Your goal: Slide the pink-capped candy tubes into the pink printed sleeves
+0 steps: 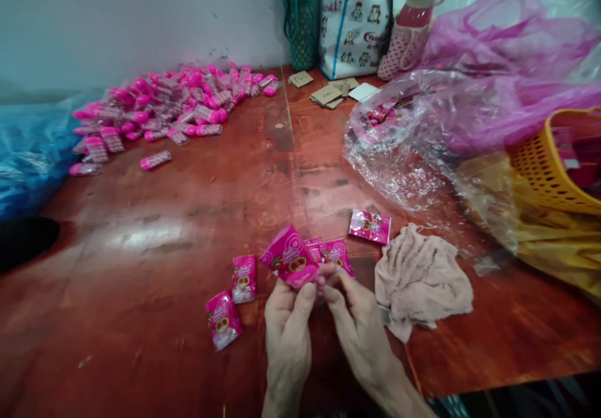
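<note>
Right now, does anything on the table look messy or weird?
A bit messy. Loose pink packets lie scattered at odd angles by the hands, a crumpled cloth sits bunched beside them, and a big pile of pink capsules sprawls across the far corner.

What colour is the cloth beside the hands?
Pale pink cloth, seen from the head view.

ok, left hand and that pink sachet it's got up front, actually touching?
Touching. The head view shows the left hand with thumb and fingertips pinching the lower edge of the pink sachet, no gap visible. The right hand meets it beside the thumb.
</note>
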{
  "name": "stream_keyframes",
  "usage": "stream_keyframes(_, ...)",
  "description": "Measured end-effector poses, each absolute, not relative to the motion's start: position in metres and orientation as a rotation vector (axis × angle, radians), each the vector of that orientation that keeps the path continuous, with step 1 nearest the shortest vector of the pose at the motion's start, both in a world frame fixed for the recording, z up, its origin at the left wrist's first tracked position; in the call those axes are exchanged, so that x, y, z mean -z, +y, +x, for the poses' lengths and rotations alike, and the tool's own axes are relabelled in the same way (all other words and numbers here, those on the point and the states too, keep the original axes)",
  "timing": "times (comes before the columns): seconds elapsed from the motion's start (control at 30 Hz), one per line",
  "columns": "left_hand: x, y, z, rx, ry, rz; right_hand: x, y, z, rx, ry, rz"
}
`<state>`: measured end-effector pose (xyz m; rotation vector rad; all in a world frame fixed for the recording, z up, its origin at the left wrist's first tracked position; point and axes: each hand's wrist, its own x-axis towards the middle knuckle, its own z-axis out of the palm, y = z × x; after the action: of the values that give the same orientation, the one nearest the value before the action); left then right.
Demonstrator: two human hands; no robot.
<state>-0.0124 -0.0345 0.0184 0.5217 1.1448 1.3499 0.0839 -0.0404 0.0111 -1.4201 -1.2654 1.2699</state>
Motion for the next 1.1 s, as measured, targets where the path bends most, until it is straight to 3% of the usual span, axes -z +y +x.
stream_keyframes(0.1, -0.024, -0.035, -0.016, -1.221, 1.167, 0.610, -0.018, -0.034, 0.096, -0.989, -1.235, -1.486)
stream_keyframes(0.3, -0.031, -0.043, -0.011, -0.947, 1.174, 0.692, -0.012, -0.032, 0.096, -1.597, -0.689, -1.172)
stream_keyframes(0.43, -0.029, -0.052, -0.005, -1.003, 1.256, 0.698, -0.008, -0.035, 0.092, -1.548, -0.444, -1.048)
stream_keyframes(0.8, -0.032, -0.073, -0.006, -1.086, 1.444, 0.927, -0.015, -0.049, 0.082, -1.576, -0.546, -1.106)
stream_keyframes(1.1, -0.030, -0.069, -0.006, -0.952, 1.385, 1.035, -0.020, -0.041, 0.085, -1.640, -0.325, -1.002)
